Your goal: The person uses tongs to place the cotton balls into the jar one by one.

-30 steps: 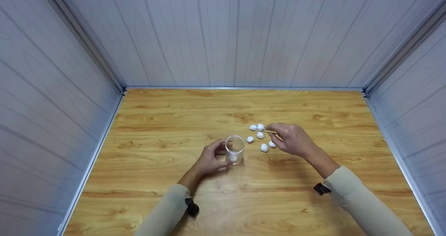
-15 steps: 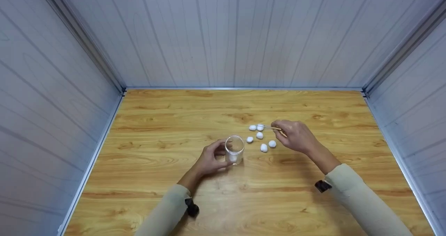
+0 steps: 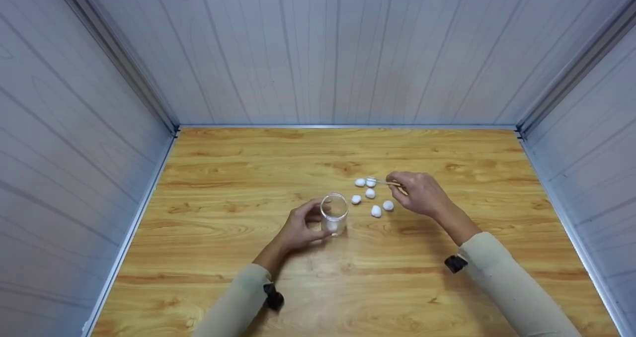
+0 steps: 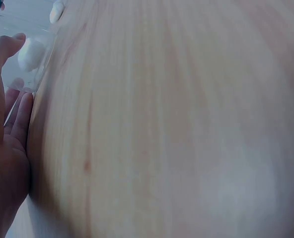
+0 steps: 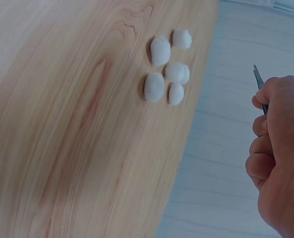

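Observation:
My left hand (image 3: 300,227) holds a clear jar (image 3: 343,223) upright on the table, thumb and fingers curled round its side. A white cotton ball (image 4: 32,53) shows through the jar's wall in the left wrist view. My right hand (image 3: 420,193) pinches a pair of slim tweezers (image 3: 393,183), pointing left. In the head view their tips overlap a cotton ball (image 3: 371,182) at the back of a loose group. The right wrist view shows the tweezers (image 5: 258,82) with no ball at the tips, seen against the wall.
Several more cotton balls (image 3: 376,211) lie on the wood-grain table (image 3: 223,178), right of the jar. Pale panel walls (image 3: 318,53) enclose the table at the back and on both sides.
My right hand has shifted slightly right and the tweezers have turned a little, uncovering the rightmost cotton ball. Over the last half second it stays nearly still. The left hand and jar have not moved.

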Motion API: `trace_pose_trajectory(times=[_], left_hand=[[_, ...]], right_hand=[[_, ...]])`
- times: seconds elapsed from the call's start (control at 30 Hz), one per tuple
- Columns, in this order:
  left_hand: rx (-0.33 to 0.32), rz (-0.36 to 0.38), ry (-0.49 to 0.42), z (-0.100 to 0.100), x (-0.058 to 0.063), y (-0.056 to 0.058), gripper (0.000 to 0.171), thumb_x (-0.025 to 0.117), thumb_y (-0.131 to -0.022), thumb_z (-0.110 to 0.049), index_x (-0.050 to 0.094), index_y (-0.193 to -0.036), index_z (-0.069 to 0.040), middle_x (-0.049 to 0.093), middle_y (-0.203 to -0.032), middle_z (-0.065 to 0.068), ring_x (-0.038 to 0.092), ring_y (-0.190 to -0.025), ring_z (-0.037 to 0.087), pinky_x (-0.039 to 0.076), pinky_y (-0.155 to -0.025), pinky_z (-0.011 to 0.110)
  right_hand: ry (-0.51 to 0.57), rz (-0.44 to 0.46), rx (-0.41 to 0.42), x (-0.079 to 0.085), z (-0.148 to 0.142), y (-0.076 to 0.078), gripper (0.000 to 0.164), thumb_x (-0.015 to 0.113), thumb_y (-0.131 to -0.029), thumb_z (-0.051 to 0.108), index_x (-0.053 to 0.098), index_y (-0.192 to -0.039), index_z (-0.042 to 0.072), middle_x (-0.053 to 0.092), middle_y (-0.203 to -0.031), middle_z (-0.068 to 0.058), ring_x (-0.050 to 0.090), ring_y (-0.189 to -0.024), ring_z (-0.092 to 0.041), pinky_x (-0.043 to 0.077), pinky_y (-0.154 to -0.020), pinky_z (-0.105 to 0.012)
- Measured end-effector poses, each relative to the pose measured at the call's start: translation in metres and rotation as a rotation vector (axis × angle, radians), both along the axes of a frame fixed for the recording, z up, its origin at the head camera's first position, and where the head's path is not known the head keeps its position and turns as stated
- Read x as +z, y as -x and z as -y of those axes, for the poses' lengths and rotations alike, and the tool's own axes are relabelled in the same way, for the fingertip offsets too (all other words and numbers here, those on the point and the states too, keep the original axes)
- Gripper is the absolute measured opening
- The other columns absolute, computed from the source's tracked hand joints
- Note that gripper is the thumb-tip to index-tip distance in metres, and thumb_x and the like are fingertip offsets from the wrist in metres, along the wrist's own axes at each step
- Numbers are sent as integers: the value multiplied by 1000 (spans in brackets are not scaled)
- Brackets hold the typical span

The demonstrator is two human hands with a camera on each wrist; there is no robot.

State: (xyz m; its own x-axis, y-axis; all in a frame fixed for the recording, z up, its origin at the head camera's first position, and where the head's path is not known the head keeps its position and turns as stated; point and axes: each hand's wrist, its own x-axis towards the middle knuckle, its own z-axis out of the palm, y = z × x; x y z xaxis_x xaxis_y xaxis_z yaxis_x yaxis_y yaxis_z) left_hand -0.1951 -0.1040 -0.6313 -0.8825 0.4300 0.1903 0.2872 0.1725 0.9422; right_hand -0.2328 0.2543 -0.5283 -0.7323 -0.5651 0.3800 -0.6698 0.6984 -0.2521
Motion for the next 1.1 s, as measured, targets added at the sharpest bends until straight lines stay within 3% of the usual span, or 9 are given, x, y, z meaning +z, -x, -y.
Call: trace_pose_trajectory(times=[0.4,0.73,0.9,1.1], left_hand=[[-8,9,5,0,5,0,70,92,-89,-4,62,-151,3,74,-139,29,74,-131,48,67,-112,53],[-2,1,16,-1,3,-1,69,93,-89,-5,63,-151,2,76,-139,26,75,-131,45,68,-111,42],[-1,0,6,-1,1,-1,68,92,-89,-3,63,-150,2,76,-139,27,75,-131,46,68,-111,43],[3,-8,1,-1,2,-2,67,92,-88,-4,64,-149,4,76,-136,28,75,-128,48,68,-111,48]], right_hand=[[-47,99,-64,-8,-5,3,13,74,-104,9,78,-116,6,87,-101,-15,82,-80,-28,68,-66,-47],[-88,122,-57,-18,-7,7,16,72,-105,11,78,-118,5,86,-99,-15,74,-69,-22,62,-59,-43],[-105,163,-69,-24,-6,8,17,72,-106,13,78,-119,6,86,-97,-15,64,-62,-15,56,-56,-37],[-120,163,-81,-31,-6,11,15,73,-104,12,79,-117,6,86,-97,-14,64,-64,-15,57,-57,-38]])
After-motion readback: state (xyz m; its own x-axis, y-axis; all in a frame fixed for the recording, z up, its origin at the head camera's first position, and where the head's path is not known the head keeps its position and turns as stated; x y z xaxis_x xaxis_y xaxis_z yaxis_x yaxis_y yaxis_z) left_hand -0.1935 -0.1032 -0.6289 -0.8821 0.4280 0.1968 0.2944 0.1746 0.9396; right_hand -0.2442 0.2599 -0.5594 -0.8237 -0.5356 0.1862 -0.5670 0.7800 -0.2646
